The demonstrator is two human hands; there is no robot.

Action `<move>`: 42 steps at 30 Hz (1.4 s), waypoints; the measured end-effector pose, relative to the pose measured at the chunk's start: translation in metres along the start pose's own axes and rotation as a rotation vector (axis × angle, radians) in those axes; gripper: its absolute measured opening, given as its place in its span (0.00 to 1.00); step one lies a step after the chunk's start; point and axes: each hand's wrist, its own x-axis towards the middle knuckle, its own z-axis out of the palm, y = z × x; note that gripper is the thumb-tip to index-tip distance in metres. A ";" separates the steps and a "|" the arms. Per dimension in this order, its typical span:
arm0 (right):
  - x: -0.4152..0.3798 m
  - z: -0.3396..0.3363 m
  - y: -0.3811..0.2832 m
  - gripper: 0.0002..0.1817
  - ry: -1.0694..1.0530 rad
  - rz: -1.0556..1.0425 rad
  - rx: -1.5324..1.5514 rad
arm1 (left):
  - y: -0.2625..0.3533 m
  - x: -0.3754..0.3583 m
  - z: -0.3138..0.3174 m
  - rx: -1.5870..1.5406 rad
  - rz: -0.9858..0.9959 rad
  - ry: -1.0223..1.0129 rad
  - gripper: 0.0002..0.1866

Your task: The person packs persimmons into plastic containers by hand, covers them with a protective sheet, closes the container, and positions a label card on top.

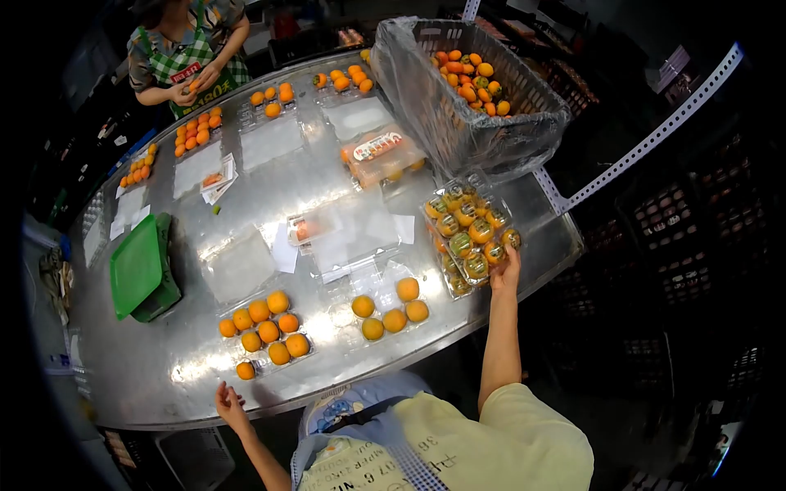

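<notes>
Right hand [506, 268]: arm stretched forward, fingers gripping the near edge of a closed clear clamshell pack of persimmons [470, 236], fruit stem-side up, which lies on the metal tabletop [164, 360] near its right edge. Left hand [230, 404]: released, fingers loosely spread, holding nothing, at the near rim of the tabletop. Just beyond the left hand: one loose persimmon [246, 370] and, touching it on the far side, an open clear tray of persimmons [266, 325], mostly filled. Between the two hands: a second open tray with four persimmons [391, 309]. Beyond these trays: empty clear clamshells [344, 233] with paper slips. Far to the left of the left hand: a green tray [135, 266] set on a dark base. Directly beyond the right hand: a grey plastic crate [471, 90] lined with clear film, holding a heap of persimmons at its bottom. Left of the crate: a sealed, labelled pack [381, 155]. Far end of the tabletop: further filled and empty trays, and a co-worker in a green checked apron [188, 61], both hands holding one fruit.
</notes>
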 end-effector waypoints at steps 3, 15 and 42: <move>0.001 -0.007 -0.002 0.23 0.051 0.021 -0.047 | 0.038 0.008 0.036 0.086 0.327 0.076 0.17; -0.003 -0.006 -0.004 0.27 0.143 0.057 -0.038 | 0.240 -0.061 0.472 0.455 0.893 -1.058 0.39; -0.134 0.086 -0.016 0.31 -0.159 0.371 -0.227 | 0.238 -0.018 0.341 0.291 -0.042 -1.366 0.40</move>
